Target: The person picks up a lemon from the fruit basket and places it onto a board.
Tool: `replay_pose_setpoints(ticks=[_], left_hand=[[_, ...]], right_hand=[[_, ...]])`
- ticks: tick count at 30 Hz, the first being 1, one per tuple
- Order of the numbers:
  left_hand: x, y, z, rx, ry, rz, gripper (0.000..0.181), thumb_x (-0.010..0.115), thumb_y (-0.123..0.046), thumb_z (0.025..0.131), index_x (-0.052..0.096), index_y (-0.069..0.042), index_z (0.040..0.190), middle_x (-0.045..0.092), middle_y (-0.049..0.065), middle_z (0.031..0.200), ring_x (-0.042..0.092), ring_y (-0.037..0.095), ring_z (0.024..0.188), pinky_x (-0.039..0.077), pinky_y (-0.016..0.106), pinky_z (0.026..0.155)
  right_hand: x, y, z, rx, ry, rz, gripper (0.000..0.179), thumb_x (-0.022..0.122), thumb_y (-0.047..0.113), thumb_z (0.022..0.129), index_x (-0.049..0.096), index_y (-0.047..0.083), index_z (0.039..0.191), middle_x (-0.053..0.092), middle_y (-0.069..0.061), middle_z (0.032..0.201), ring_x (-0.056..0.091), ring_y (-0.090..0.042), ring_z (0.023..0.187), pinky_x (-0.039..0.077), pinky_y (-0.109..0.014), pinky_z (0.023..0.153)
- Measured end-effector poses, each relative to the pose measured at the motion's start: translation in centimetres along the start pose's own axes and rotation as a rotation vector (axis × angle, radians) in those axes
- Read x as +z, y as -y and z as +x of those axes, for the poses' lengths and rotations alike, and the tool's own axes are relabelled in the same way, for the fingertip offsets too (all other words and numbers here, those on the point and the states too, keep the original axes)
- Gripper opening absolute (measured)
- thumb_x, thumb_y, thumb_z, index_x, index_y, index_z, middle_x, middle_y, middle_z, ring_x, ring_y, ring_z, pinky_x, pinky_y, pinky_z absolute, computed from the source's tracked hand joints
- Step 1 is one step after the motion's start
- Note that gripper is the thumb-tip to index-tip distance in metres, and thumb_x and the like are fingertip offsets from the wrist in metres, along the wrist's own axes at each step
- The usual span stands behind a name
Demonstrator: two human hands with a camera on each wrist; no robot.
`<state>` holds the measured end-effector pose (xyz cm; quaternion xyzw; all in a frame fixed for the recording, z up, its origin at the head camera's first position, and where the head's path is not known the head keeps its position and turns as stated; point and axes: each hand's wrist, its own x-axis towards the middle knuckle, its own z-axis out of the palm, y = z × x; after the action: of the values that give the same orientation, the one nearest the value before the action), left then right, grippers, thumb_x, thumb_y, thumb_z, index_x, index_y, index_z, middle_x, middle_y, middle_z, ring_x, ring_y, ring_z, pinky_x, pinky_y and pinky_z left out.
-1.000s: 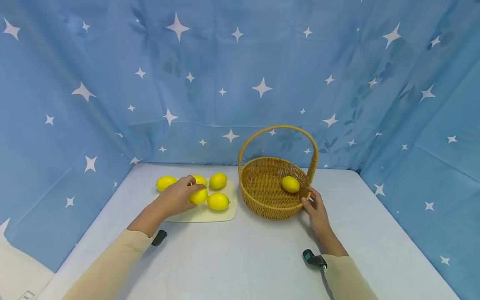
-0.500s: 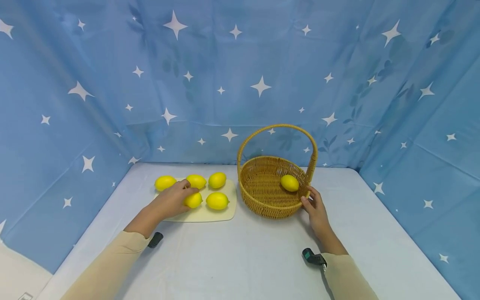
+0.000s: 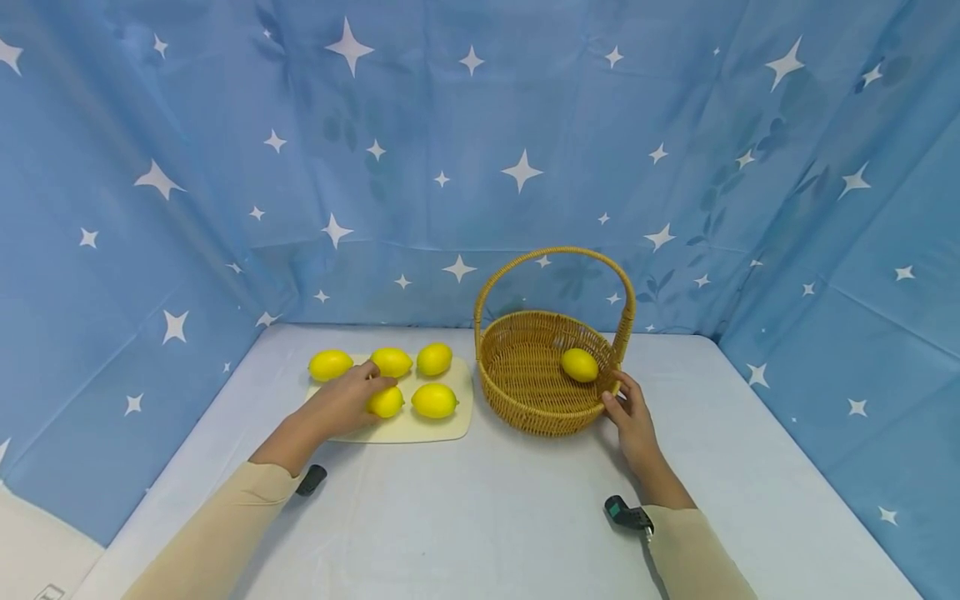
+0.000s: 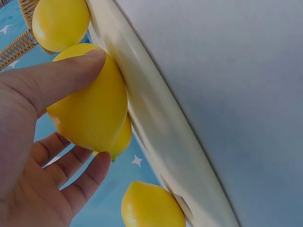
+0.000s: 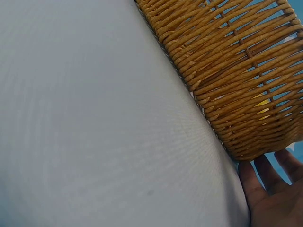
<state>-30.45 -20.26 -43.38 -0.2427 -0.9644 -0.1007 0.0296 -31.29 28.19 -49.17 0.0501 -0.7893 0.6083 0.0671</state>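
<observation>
My left hand (image 3: 341,404) holds a yellow lemon (image 3: 386,402) near the front of a cream board (image 3: 442,429). In the left wrist view the thumb lies across this lemon (image 4: 94,104), the fingers stand on its far side, and the fruit touches the board. Around it are other lemons: one at the right (image 3: 434,402), two behind, and one at the back left. My right hand (image 3: 636,425) grips the right side of a wicker basket (image 3: 517,412), thumb and fingers at its rim. Inside the basket lies one lemon (image 3: 580,365). The right wrist view shows fingertips against the basket's woven side (image 5: 236,80).
The basket's tall arched handle (image 3: 555,250) rises over its opening. A white cloth covers the table (image 3: 465,517). Blue curtains (image 3: 420,125) with white stars enclose the back and sides. A dark wrist device (image 3: 628,514) sits by each sleeve.
My left hand has moved the held lemon slightly left and toward me, away from the lemon on its right. The right hand and basket stay in place.
</observation>
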Motion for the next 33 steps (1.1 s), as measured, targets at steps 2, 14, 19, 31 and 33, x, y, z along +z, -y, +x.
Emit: replay_pose_setpoints(ticks=[2,14,19,31,33], left_hand=[[-0.15,-0.01,0.01,-0.009,0.01,-0.006,0.06,0.081,-0.021,0.08,0.06,-0.015,0.136,0.05,0.004,0.11,0.048,0.019,0.087,0.044,0.035,0.077],[-0.88,-0.04,0.08,-0.024,0.049,-0.044,0.062,0.082,-0.02,0.079,0.059,-0.014,0.136,0.054,0.005,0.12,0.055,0.023,0.101,0.046,0.045,0.094],[-0.86,-0.07,0.08,-0.025,0.049,-0.054,0.062,0.081,-0.02,0.08,0.058,-0.013,0.137,0.054,0.008,0.128,0.055,0.028,0.112,0.043,0.049,0.098],[-0.27,-0.29,-0.09,-0.055,0.064,-0.08,0.064,0.083,-0.021,0.078,0.059,-0.016,0.136,0.053,0.007,0.132,0.054,0.028,0.115,0.042,0.049,0.1],[-0.32,-0.33,-0.05,-0.05,0.058,-0.075,0.063,0.083,-0.02,0.078,0.059,-0.015,0.136,0.054,0.006,0.129,0.054,0.027,0.113,0.043,0.048,0.099]], right_hand=[[-0.02,-0.26,0.14,-0.009,-0.005,-0.004,0.061,0.05,0.032,0.103,0.02,0.018,0.154,0.023,-0.014,0.156,0.033,-0.033,0.137,0.034,-0.049,0.107],[-0.01,0.01,0.42,-0.019,-0.014,0.003,0.061,0.051,0.033,0.102,0.022,0.019,0.154,0.025,-0.014,0.155,0.034,-0.032,0.136,0.035,-0.048,0.106],[-0.08,-0.14,0.42,-0.019,-0.013,-0.001,0.061,0.05,0.033,0.102,0.021,0.017,0.154,0.025,-0.016,0.155,0.034,-0.034,0.136,0.035,-0.048,0.106],[0.09,-0.33,0.11,0.0,-0.019,0.004,0.061,0.052,0.033,0.102,0.023,0.019,0.153,0.023,-0.015,0.156,0.034,-0.034,0.136,0.035,-0.05,0.106],[0.08,-0.39,0.07,-0.003,-0.02,0.003,0.061,0.052,0.033,0.102,0.023,0.018,0.153,0.023,-0.015,0.156,0.035,-0.034,0.136,0.035,-0.05,0.106]])
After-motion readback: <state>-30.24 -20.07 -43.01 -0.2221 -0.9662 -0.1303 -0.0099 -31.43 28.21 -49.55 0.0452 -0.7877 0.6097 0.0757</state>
